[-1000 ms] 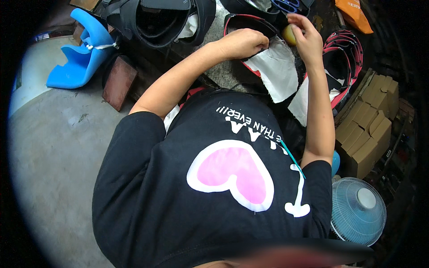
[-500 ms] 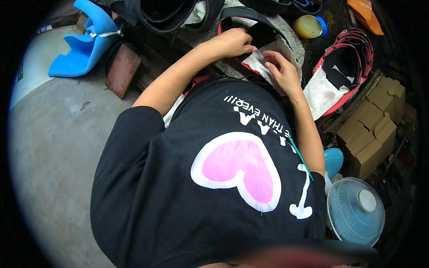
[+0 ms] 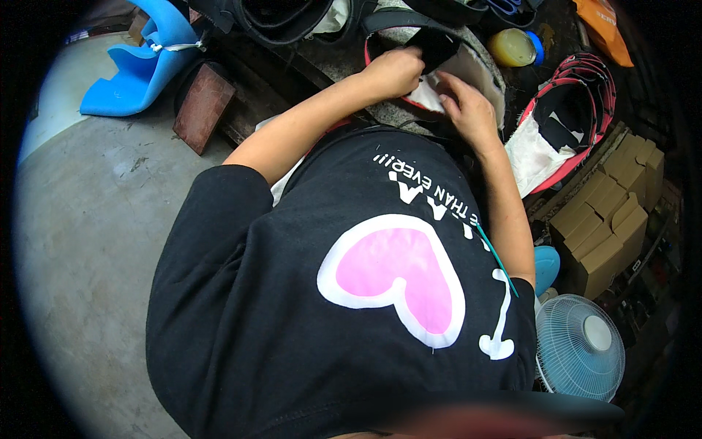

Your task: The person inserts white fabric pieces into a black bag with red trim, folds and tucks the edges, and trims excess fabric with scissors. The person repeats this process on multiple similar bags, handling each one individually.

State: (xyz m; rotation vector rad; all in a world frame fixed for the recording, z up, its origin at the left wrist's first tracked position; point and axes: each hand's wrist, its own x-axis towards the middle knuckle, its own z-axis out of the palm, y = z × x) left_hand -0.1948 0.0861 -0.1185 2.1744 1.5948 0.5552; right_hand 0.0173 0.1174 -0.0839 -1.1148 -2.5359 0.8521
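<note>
A shoe upper (image 3: pixel 479 79) of black, red and white material, bent into an open loop, rests on a grey stone slab (image 3: pixel 344 67) close in front of my body. My left hand (image 3: pixel 395 73) is closed in a fist on its near left edge, fingertips turned down and partly hidden. On the right, my right hand (image 3: pixel 470 113) has its fingers bent against the white lining and its thumb below them. Between the two hands lies a white flap with a red edge. Whether either hand holds a small tool cannot be seen.
Nested red, black and white shoe uppers (image 3: pixel 537 150) lie at the right. Beyond the slab are a yellow jar with a blue lid (image 3: pixel 512 47), an orange bag (image 3: pixel 605 25) and black pieces (image 3: pixel 285 22). Cardboard boxes (image 3: pixel 603 227), a fan (image 3: pixel 581 347) and blue foam (image 3: pixel 139 80) stand around.
My left hand has turned slightly, its fingers drawn more closed and down. My right hand stays at the lining, its fingers shifted a little. The whole view has shifted slightly.
</note>
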